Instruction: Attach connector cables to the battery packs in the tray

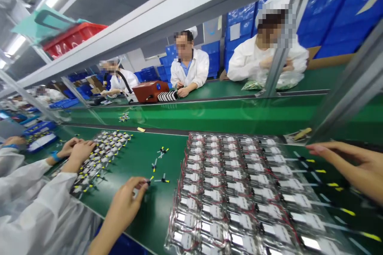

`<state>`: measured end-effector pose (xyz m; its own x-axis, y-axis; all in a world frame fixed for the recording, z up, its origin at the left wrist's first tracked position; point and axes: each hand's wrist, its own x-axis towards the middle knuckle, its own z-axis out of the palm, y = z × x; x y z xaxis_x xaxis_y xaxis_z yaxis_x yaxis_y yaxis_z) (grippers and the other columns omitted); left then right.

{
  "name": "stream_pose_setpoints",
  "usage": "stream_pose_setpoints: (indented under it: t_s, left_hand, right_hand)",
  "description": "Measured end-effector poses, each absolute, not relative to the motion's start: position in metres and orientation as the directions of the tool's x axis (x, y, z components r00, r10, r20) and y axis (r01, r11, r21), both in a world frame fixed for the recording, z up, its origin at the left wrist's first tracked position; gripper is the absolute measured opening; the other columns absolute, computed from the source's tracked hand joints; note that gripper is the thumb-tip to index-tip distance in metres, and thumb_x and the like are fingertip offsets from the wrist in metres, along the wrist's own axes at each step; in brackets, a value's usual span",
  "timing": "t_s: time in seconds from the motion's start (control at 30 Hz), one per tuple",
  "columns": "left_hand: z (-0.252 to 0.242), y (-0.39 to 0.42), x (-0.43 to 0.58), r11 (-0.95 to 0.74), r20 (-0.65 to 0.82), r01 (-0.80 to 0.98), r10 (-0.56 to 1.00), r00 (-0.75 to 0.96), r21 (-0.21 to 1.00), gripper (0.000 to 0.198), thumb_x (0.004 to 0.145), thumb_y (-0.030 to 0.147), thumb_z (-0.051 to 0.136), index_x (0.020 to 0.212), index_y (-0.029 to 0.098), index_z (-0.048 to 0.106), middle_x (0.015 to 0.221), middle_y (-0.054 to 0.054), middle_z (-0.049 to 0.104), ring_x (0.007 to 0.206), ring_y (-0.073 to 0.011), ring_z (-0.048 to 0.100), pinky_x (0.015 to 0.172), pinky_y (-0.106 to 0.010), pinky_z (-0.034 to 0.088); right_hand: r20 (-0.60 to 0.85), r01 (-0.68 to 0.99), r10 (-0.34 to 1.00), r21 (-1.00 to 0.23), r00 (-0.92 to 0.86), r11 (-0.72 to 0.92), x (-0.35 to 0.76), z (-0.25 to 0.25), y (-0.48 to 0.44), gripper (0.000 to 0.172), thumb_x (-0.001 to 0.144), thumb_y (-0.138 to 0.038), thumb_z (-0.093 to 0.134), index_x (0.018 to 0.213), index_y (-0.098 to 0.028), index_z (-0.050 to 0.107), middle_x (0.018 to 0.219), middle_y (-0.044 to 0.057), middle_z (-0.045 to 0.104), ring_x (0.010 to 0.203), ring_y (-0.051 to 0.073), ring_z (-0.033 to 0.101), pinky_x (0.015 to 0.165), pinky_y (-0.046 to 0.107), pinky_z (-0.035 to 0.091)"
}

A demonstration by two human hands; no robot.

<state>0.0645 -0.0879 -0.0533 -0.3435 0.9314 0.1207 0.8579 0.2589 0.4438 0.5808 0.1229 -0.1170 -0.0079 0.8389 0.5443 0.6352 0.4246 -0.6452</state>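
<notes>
My left hand (pixel 128 199) is closed in a pinch on a small black clip-like part with a yellow tip (pixel 149 181), just above the green bench. More such parts (pixel 163 179) lie loose to its right. In front of me is a clear plastic tray (pixel 172 227) with rows of pale rectangular pieces and thin red wires. My right hand (pixel 356 165) hovers past the tray's far right corner, its fingers stretched out and the tips close together. Nothing shows between them. Under and beside it, several black parts with pale stems and yellow tips (pixel 332 185) line the tray's right edge.
Another person's hands (pixel 79 153) work over a second filled tray (pixel 110 147) at left. A metal post (pixel 350 87) and a raised green ledge (pixel 209 115) border the bench. Co-workers sit beyond, near a red-brown machine (pixel 151 91). A shelf (pixel 149 24) crosses overhead.
</notes>
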Motion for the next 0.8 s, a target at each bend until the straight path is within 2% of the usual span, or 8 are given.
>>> stream_pose_setpoints:
  t_s: [0.03,0.1,0.27,0.37,0.43,0.6,0.7,0.8]
  left_hand:
    - [-0.043,-0.082,0.07,0.233,0.112,0.841,0.939,-0.325,0.488,0.036,0.086,0.053,0.048,0.092,0.024,0.07,0.089,-0.004,0.074,0.08,-0.0242,0.068,0.068,-0.031,0.054]
    - [-0.02,-0.064,0.088,0.154,0.086,0.806,0.966,-0.245,0.571,0.038,0.084,0.058,0.053,0.095,0.026,0.071,0.091,-0.002,0.074,0.084,-0.024,0.067,0.069,-0.029,0.053]
    - [0.018,0.012,0.174,-0.12,0.001,0.638,0.983,0.184,0.761,0.031,0.088,0.049,0.056,0.103,0.026,0.07,0.105,-0.004,0.073,0.094,-0.0233,0.066,0.079,-0.03,0.051]
    - [0.016,0.068,0.246,-0.232,-0.01,0.578,0.923,0.384,0.783,0.03,0.085,0.032,0.06,0.112,0.019,0.066,0.087,-0.004,0.075,0.076,-0.0188,0.065,0.068,-0.027,0.049]
    - [0.007,0.102,0.288,-0.258,-0.045,0.546,0.876,0.48,0.797,0.038,0.083,0.025,0.061,0.12,0.014,0.058,0.084,-0.005,0.075,0.064,-0.0154,0.062,0.055,-0.024,0.044]
    - [-0.02,0.151,0.344,-0.433,0.025,0.505,0.777,0.629,0.747,0.036,0.088,0.027,0.06,0.12,0.014,0.049,0.086,-0.004,0.075,0.061,-0.013,0.061,0.054,-0.022,0.044]
    - [-0.033,0.158,0.347,-0.57,0.128,0.519,0.742,0.658,0.637,0.023,0.093,0.018,0.047,0.116,0.017,0.052,0.096,-0.005,0.072,0.081,-0.0165,0.065,0.072,-0.027,0.05]
    - [-0.045,0.161,0.338,-0.703,0.189,0.54,0.674,0.715,0.463,0.031,0.086,0.002,0.043,0.103,0.02,0.061,0.107,-0.006,0.066,0.102,-0.0215,0.059,0.091,-0.035,0.046]
  right_hand:
    - [0.528,0.648,0.849,-0.635,-0.032,0.42,0.575,-0.104,0.116,0.048,0.073,-0.08,0.058,0.082,-0.036,0.076,0.077,0.007,0.075,0.047,0.024,0.06,0.047,0.04,0.043]
    - [0.503,0.627,0.862,-0.653,-0.061,0.425,0.561,-0.081,0.103,0.047,0.082,-0.075,0.053,0.082,-0.032,0.074,0.086,0.006,0.076,0.076,0.029,0.07,0.069,0.042,0.054]
    - [0.539,0.539,0.823,-0.645,-0.181,0.541,0.53,-0.055,0.084,0.028,0.09,-0.049,0.058,0.096,-0.025,0.072,0.09,0.005,0.075,0.086,0.027,0.07,0.082,0.039,0.056]
    - [0.54,0.524,0.789,-0.599,-0.293,0.605,0.521,-0.055,0.08,0.031,0.094,-0.038,0.055,0.122,-0.026,0.064,0.104,0.005,0.074,0.093,0.025,0.068,0.086,0.038,0.054]
    - [0.531,0.505,0.781,-0.6,-0.33,0.621,0.52,-0.058,0.082,0.033,0.095,-0.037,0.055,0.126,-0.028,0.062,0.111,0.005,0.071,0.095,0.024,0.067,0.086,0.037,0.053]
    - [0.494,0.485,0.853,-0.711,-0.169,0.509,0.535,-0.072,0.101,0.024,0.093,-0.043,0.056,0.102,-0.025,0.069,0.097,0.006,0.072,0.085,0.025,0.066,0.077,0.037,0.052]
    - [0.475,0.503,0.877,-0.743,-0.066,0.441,0.549,-0.083,0.114,0.027,0.091,-0.045,0.056,0.099,-0.023,0.067,0.094,0.006,0.072,0.082,0.025,0.066,0.075,0.037,0.052]
    - [0.452,0.509,0.892,-0.764,-0.015,0.396,0.557,-0.093,0.122,0.026,0.09,-0.046,0.055,0.093,-0.023,0.064,0.089,0.006,0.071,0.079,0.024,0.066,0.07,0.036,0.052]
